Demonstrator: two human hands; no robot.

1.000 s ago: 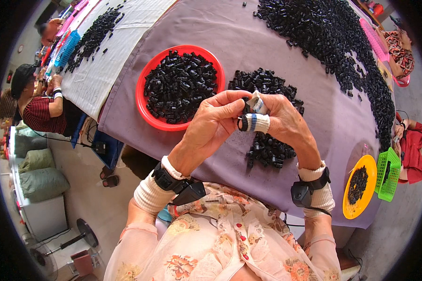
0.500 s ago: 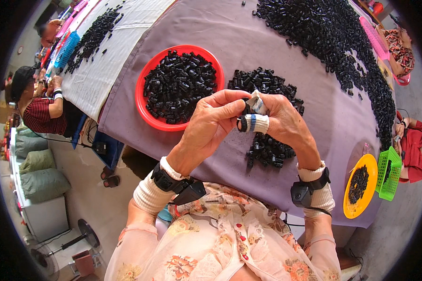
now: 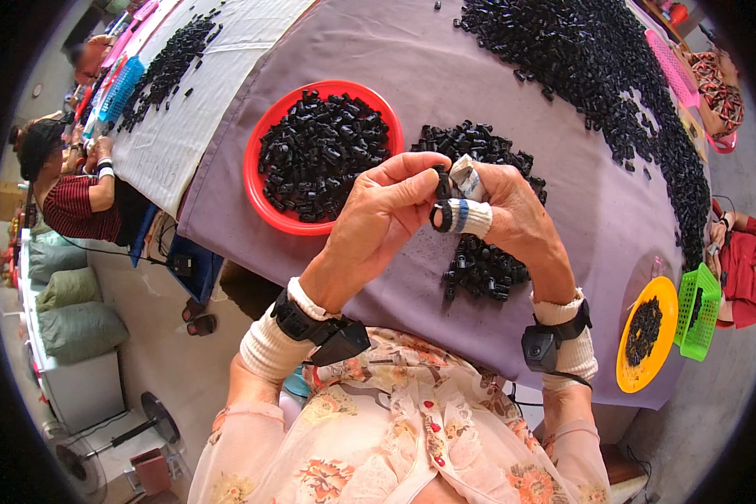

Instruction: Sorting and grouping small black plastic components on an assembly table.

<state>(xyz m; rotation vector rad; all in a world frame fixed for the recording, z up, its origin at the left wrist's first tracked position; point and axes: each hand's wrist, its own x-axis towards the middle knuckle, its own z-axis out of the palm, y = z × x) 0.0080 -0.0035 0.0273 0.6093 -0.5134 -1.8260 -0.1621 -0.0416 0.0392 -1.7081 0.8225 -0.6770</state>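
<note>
Head view: a small black ring (image 3: 442,216) is pinched between left hand (image 3: 378,220) and right hand (image 3: 512,220) above the desk's (image 3: 563,210) near edge; black parts (image 3: 479,260) remain heaped, red bowl (image 3: 265,210) well filled.

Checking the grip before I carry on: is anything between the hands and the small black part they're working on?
Nothing visible. The left hand and right hand both pinch the small black part directly, above the pile of black parts on the purple cloth.

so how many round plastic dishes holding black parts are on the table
2: a red round plastic dish just left of the hands, and a yellow round plastic dish at the table's right edge. Others may be out of view.
</note>
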